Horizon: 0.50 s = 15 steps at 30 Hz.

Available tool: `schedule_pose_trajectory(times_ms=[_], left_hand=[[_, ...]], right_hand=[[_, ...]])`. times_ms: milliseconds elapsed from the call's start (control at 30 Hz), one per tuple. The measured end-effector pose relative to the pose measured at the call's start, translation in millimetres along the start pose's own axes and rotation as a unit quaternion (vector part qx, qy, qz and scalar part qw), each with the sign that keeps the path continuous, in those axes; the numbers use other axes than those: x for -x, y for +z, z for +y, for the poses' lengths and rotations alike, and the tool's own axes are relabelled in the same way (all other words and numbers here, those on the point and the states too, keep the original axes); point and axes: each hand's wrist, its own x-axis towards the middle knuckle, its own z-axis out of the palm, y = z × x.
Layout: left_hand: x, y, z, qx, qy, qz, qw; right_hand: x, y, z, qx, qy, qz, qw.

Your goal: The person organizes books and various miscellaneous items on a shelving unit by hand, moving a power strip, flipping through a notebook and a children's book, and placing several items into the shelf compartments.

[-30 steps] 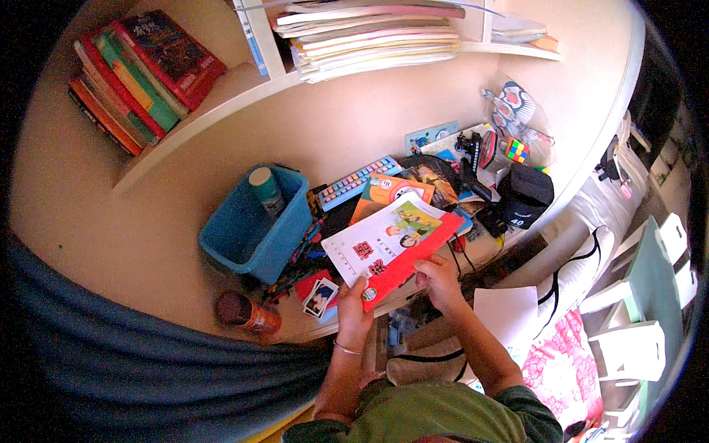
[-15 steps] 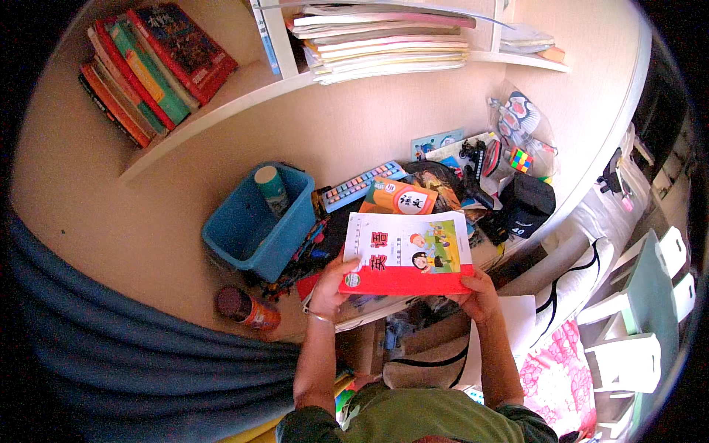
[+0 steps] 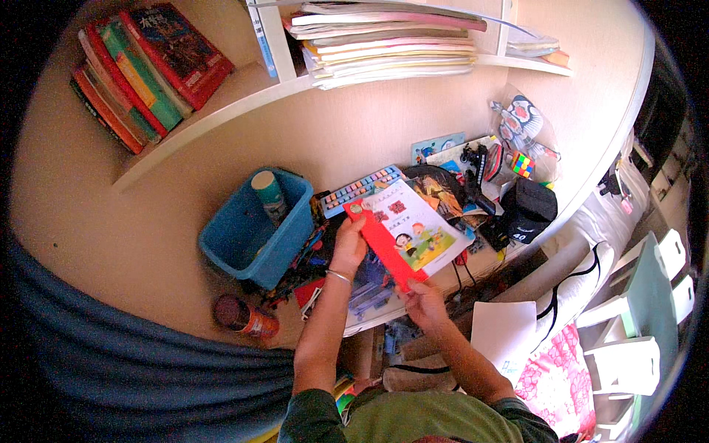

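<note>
A textbook [image 3: 422,230] with a white cover, cartoon children and a red band is held up over the cluttered desk, tilted at an angle. My left hand [image 3: 350,244] grips its upper left corner, thumb on the cover. At the lower end of the red band, my right hand [image 3: 425,301] pinches the corner. Behind the book lies a pastel keyboard [image 3: 362,189], partly covered by it. Left of my left hand stands a blue plastic bin [image 3: 244,235] with a teal-and-white canister [image 3: 269,195] inside.
A jar with a dark lid [image 3: 247,316] lies at the left front. Right of the book are a black pouch [image 3: 529,210] and a puzzle cube [image 3: 522,164]. Stacked papers [image 3: 388,48] and upright books [image 3: 140,81] fill the shelf above. A dark blue curtain [image 3: 133,354] hangs at left.
The textbook has turned clockwise, its red band swinging from the near edge to the left. My left hand rose; my right hand moved left and slightly down. The orange book behind is now hidden.
</note>
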Motion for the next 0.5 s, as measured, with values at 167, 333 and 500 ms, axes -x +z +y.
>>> schedule_pose_trajectory(times_ms=[167, 333, 500], left_hand=[[-1.7, -11.8, -16.0, -0.189, 0.018, 0.080, 0.979], [-17.1, -21.6, -9.3, -0.360, 0.065, 0.095, 0.926], [-42.4, -24.5, -8.7, -0.614, 0.100, 0.086, 0.778]], right_hand=[[-7.6, 7.8, 25.2, 0.074, 0.077, 0.006, 0.994], [-20.1, 14.4, 43.2, 0.111, 0.164, 0.003, 0.980], [-30.0, 17.4, 52.7, 0.107, 0.158, 0.020, 0.981]])
